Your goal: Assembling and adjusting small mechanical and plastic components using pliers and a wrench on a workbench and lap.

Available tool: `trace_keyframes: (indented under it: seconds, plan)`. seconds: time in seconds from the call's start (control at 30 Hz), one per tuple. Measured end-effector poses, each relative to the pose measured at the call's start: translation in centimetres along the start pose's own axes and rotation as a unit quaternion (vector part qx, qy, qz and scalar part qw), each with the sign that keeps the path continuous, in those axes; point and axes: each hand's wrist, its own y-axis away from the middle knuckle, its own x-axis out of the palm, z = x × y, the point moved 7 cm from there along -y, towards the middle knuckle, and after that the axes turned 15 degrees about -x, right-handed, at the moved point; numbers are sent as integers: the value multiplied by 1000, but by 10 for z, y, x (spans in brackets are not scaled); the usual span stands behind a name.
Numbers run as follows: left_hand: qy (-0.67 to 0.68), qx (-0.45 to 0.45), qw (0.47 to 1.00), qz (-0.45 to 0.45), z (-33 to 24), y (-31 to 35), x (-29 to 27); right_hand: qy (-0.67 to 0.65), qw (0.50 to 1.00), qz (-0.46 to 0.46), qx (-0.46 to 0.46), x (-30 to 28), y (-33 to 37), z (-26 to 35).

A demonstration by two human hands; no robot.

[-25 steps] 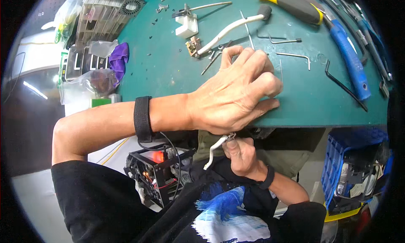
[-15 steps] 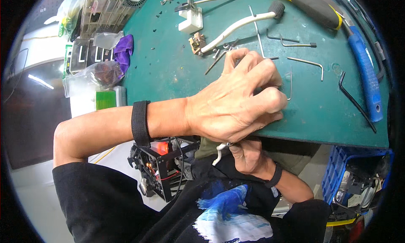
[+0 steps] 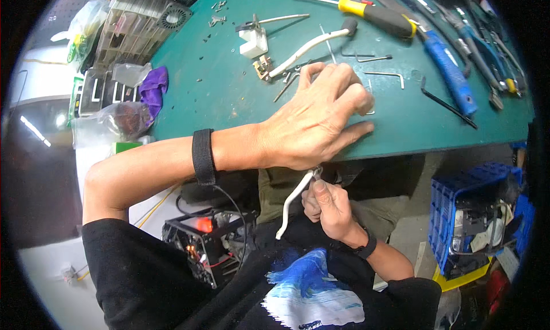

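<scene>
My right hand [image 3: 333, 211] is closed below the table's front edge, with the thumb pressed on the bent forefinger. It grips a slim white curved rod [image 3: 290, 207] near its metal upper end; the rod's free end hangs down to the left. My left hand [image 3: 318, 115] reaches over the green table mat, palm down, fingers bent and apart, thumb separate from the forefinger. Its fingertips are partly hidden, beside small screws [image 3: 293, 77] and hex keys [image 3: 385, 74]. Just beyond lies another white curved rod [image 3: 312, 45] with a brass-coloured clamp [image 3: 263, 68] and a black knob [image 3: 349, 25].
A white block [image 3: 253, 42] with a thin rod stands at the back. Screwdrivers with yellow-black [image 3: 381, 16] and blue handles [image 3: 452, 72] lie right, near several pliers. A purple cloth [image 3: 153, 89] and parts boxes sit left. A blue crate [image 3: 450, 215] stands lower right.
The view has shifted, showing more tools at right. The white rod in my right hand has come further into sight below my left hand. My left thumb has moved apart from the forefinger.
</scene>
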Motion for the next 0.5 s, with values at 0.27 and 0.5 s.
trace_keyframes:
  seconds: [0.27,0.5]
  plan:
    - [8,-24,999,-23,0,4,-2,-79,993,-68,46,14,2,4]
    - [4,-9,999,-31,-3,5,-7,-105,992,-68,35,22,-1,3]
